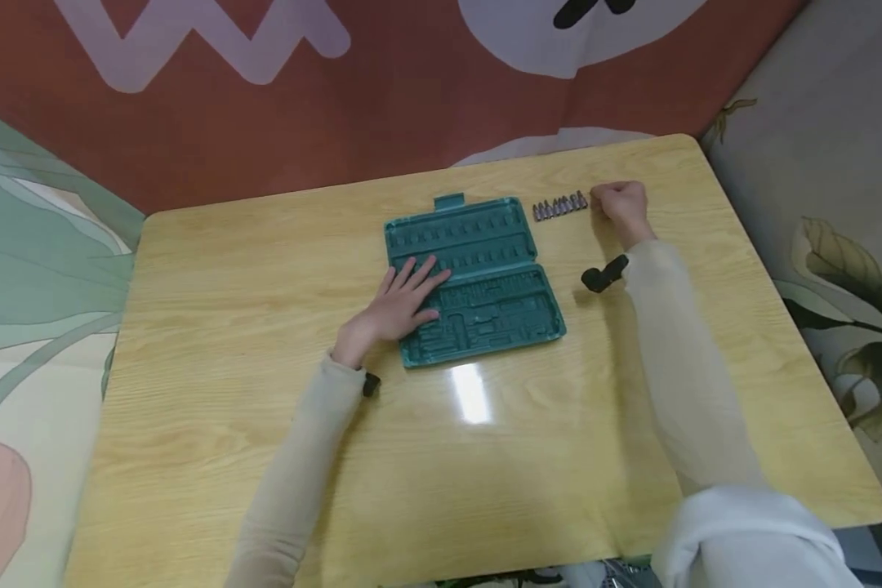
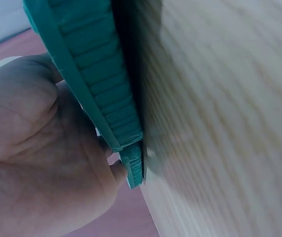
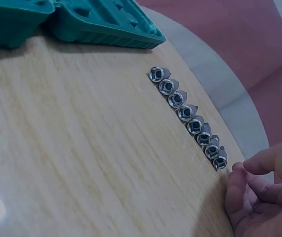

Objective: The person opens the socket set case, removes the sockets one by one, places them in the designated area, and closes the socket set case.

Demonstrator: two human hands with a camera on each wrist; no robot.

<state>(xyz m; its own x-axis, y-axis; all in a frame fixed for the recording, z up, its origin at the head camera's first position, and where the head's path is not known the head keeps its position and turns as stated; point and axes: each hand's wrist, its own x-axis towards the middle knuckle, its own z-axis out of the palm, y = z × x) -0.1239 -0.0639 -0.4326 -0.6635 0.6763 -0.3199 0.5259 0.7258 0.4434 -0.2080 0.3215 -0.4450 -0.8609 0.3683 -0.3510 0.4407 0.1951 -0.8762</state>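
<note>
A green plastic tool case (image 1: 485,318) lies unfolded on the table, its moulded slots showing. My left hand (image 1: 397,310) rests on the case's left side with fingers spread; in the left wrist view the palm (image 2: 42,148) is beside the green case edge (image 2: 96,74). Right of the case, several metal bit sockets (image 1: 560,206) lie side by side in a row, their square holes facing the right wrist camera (image 3: 186,112). At the row's right end is my right hand (image 1: 621,208), fingers curled (image 3: 264,192), with nothing visible between thumb and fingertips.
The wooden table (image 1: 228,327) has its back edge along a red patterned wall (image 1: 412,106). The case's latch tab (image 1: 449,202) sticks out toward the back. Dark wrist cameras (image 1: 604,274) are worn on both wrists.
</note>
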